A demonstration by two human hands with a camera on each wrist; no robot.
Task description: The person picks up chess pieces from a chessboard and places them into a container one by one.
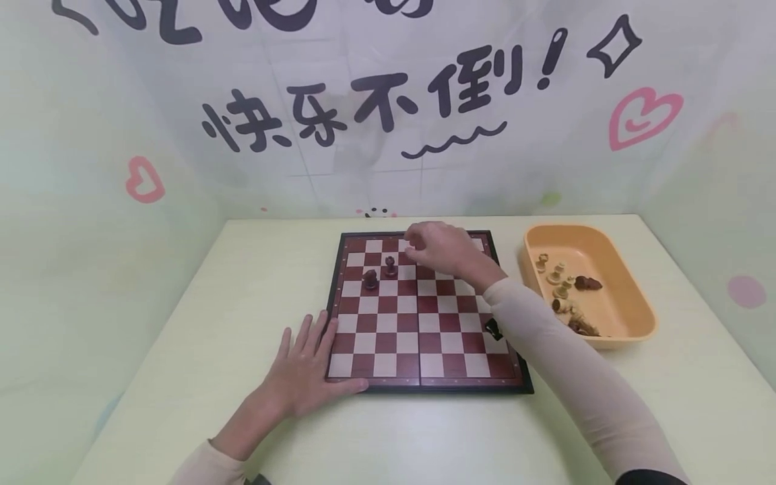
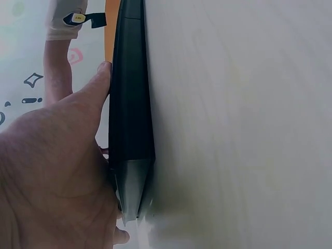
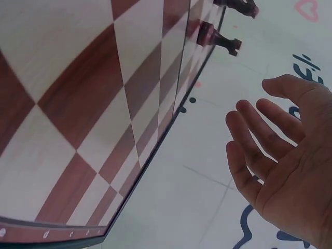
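A red-and-white chessboard (image 1: 388,343) in a black frame lies on the table. My left hand (image 1: 306,377) rests at its near left corner, fingers spread along the left edge and thumb on the front edge. In the left wrist view that hand (image 2: 57,150) lies against the black side of the board. My right hand (image 1: 442,248) hovers over the far part of the board, fingers loosely bent; the right wrist view shows nothing held in that hand (image 3: 275,140). To its left stand a dark rook (image 1: 391,267) and another dark chess piece (image 1: 370,279), both upright.
An orange tray (image 1: 630,296) stands right of the board with several light and dark chess pieces (image 1: 560,286) in it, some upright, some lying. The right forearm crosses the board's right edge. A printed wall sheet (image 1: 364,175) rises behind the table.
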